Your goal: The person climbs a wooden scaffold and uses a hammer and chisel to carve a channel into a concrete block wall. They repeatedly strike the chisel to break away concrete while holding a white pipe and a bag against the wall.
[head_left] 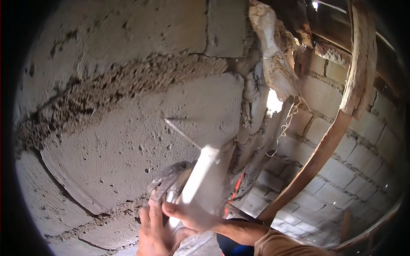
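A white bar or tube [197,174] stands tilted in front of the block wall, and a thin pointed metal rod [183,133] sticks out from its upper end toward the wall. My right hand [194,216] comes in from the lower right, its fingers closed around the lower part of the white bar. Beside it, my left hand [151,228] is closed at the bar's left side, against a grey, shiny, rounded thing [168,181] whose kind I cannot make out. Both hands are close together and partly overlap.
The rough block wall [128,145] with crumbly mortar [85,98] fills the left. A curved wooden post [316,162] rises at the right, before another block wall [333,170]. A dirty pale bundle [271,51] hangs above, with a loose string [288,123]. A red strip [237,187] shows below.
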The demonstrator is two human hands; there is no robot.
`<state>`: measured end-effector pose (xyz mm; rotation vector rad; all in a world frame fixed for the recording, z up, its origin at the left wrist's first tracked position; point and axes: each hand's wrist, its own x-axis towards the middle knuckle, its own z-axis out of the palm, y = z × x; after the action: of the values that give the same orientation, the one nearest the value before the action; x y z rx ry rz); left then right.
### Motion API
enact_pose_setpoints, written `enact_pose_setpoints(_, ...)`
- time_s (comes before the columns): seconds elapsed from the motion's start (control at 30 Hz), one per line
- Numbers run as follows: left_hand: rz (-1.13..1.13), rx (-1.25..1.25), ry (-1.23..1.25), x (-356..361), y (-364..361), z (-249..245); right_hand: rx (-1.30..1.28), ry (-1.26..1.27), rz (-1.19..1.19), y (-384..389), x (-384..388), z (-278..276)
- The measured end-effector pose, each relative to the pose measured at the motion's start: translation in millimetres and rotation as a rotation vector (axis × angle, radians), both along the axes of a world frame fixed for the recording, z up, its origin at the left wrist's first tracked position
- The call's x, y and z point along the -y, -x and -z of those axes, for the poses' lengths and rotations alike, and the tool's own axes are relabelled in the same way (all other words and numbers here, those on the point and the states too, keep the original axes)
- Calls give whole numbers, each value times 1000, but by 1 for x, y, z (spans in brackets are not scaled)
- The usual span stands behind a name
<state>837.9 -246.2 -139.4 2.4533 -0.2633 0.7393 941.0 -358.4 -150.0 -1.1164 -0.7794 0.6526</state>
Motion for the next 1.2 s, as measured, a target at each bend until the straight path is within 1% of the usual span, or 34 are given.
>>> enact_pose_setpoints(0.03, 36, -7, 82, 3, 1, -9, 12, -14, -19, 4, 2, -8)
enact_pose_setpoints(0.07, 24, 88, 40, -6, -4, 13, 23, -25, -38, 7, 6, -19)
enact_pose_setpoints(0.13, -28, -4, 202, -1, -1, 6, 177, -4, -18, 7, 15, -34)
enact_pose_setpoints(0.2, -96, 114, 48, 2, -3, 4, 338, -100, 66, 6, 12, -33)
enact_pose_setpoints(0.27, -135, 211, -135, -10, -3, 20, 470, -206, 113, 2, 10, -34)
enact_pose_setpoints(0.3, -130, 236, -148, -9, -2, 23, 583, -301, 186, -1, 4, -29)
enact_pose_setpoints(0.37, -262, 360, -202, -13, -1, 41, 362, -370, -149, -7, -3, -16)
enact_pose_setpoints(0.4, -382, 195, 38, -9, 11, 43, 240, -378, -300, -10, -7, -13)
enact_pose_setpoints(0.43, -460, 420, -132, -2, 6, 43, 356, -341, -203, -12, -5, -11)
enact_pose_setpoints(0.47, -584, 353, 126, 3, 12, 50, 469, -304, -102, -13, -3, -11)
enact_pose_setpoints(0.5, -634, 423, 215, 9, 10, 38, 614, -185, -97, -19, 5, -17)
enact_pose_setpoints(0.53, -685, 504, 305, 17, 6, 15, 616, -189, -92, -20, 10, -19)
enact_pose_setpoints(0.57, -820, 463, 208, 25, 9, -10, 725, -182, 145, -21, 20, -25)
enact_pose_setpoints(0.6, -1024, 628, -187, 11, -1, -13, 820, -173, 385, -24, 30, -38)
enact_pose_setpoints(0.67, -1130, 632, -1, -6, -17, -14, 1206, -437, 1044, -46, 44, -69)
enact_pose_setpoints(0.73, -1186, 756, -99, -16, -26, -11, 1557, -372, 1319, -44, 74, -127)
enact_pose_setpoints(0.77, -1216, 738, -40, -13, -31, -9, 1652, -457, 1400, -53, 71, -150)
enact_pose_setpoints(0.8, -1253, 710, 15, -11, -33, -6, 1750, -464, 1442, -64, 68, -170)
enact_pose_setpoints(0.83, -1262, 721, -14, -12, -34, -2, 1847, -475, 1487, -75, 65, -191)
enact_pose_setpoints(0.9, -1286, 753, -76, -18, -34, 2, 2009, -276, 1617, -98, 68, -220)
enact_pose_setpoints(0.97, -1164, 686, 153, -11, -29, -10, 2118, -17, 1830, -115, 79, -240)
enact_pose_setpoints(1.0, -1103, 652, 266, -9, -24, -16, 2076, 330, 1890, -116, 83, -249)
enact_pose_setpoints(1.03, -1070, 701, 200, -12, -23, -18, 2072, 336, 1903, -120, 91, -254)
enact_pose_setpoints(1.1, -1087, 703, 196, -18, -22, -13, 2064, 348, 1927, -129, 105, -263)
enact_pose_setpoints(1.13, -1093, 697, 190, -18, -22, -11, 2105, 367, 1958, -123, 111, -267)
enact_pose_setpoints(1.17, -1117, 815, -25, -20, -27, -13, 2113, 377, 1908, -122, 115, -267)
enact_pose_setpoints(1.2, -1134, 782, 50, -19, -27, -12, 2124, 381, 1859, -122, 117, -268)
